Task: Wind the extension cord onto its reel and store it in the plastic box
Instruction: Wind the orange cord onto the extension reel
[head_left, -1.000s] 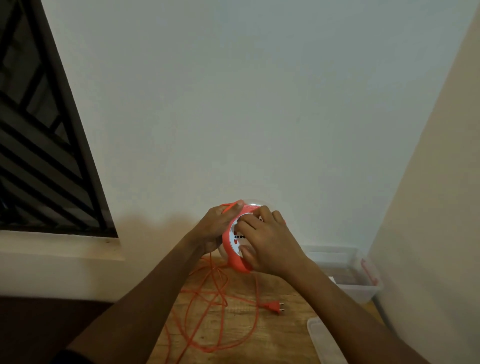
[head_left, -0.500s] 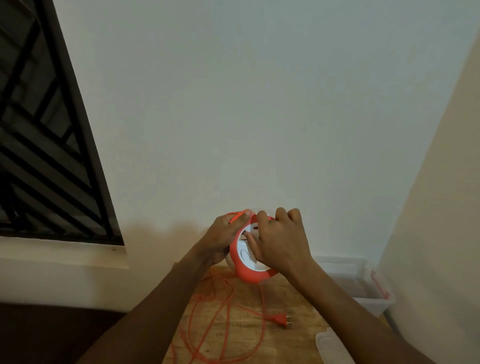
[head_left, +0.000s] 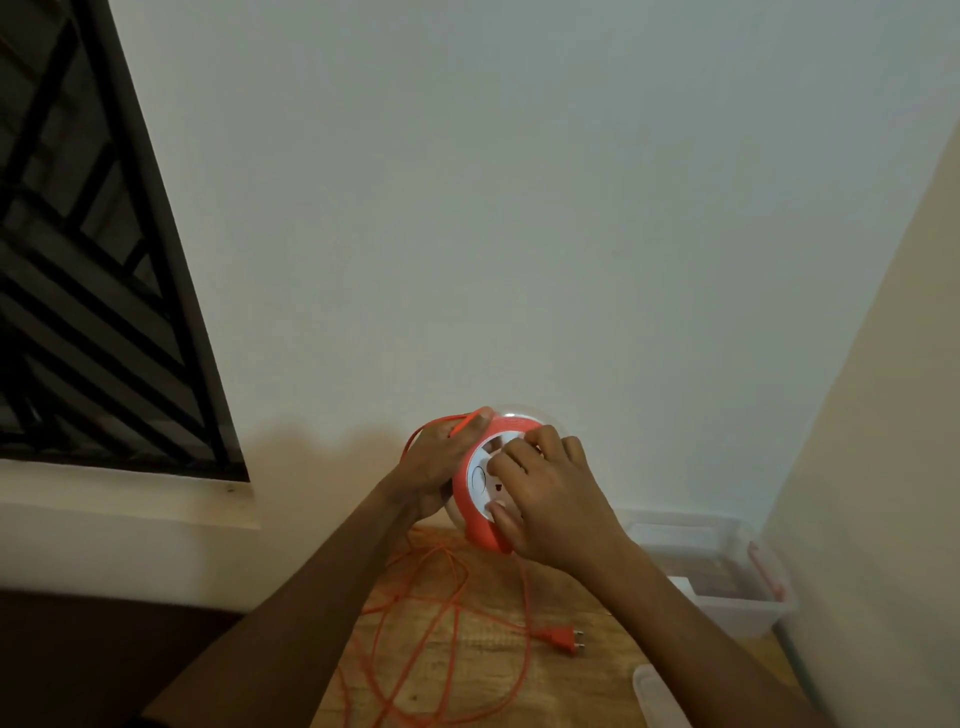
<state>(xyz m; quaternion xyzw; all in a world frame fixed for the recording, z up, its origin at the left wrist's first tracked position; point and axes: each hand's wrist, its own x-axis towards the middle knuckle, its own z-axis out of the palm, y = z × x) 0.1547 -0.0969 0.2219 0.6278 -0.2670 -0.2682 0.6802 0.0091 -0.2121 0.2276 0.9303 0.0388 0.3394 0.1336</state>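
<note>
The reel (head_left: 480, 493), orange with a white face, is held up off the worktop (head_left: 467, 670) between both hands, probably so it can turn freely while cord feeds in. The left hand (head_left: 436, 470) is wrapped around the reel's far side, its thumb pinning a strand of orange cord (head_left: 441, 613) at the rim, likely to guide it. The right hand (head_left: 545, 499) lies curled over the white face, fingertips pressed on it, apparently cranking. Most of the cord lies in loose loops below the hands, its plug (head_left: 563, 638) below the right wrist. The plastic box (head_left: 727, 577) sits open, well right of the right hand, empty of the reel; its lid (head_left: 657, 693) lies nearer the person. Compared with half a second ago, the right fingers have shifted round the face and the reel sits slightly higher.
</note>
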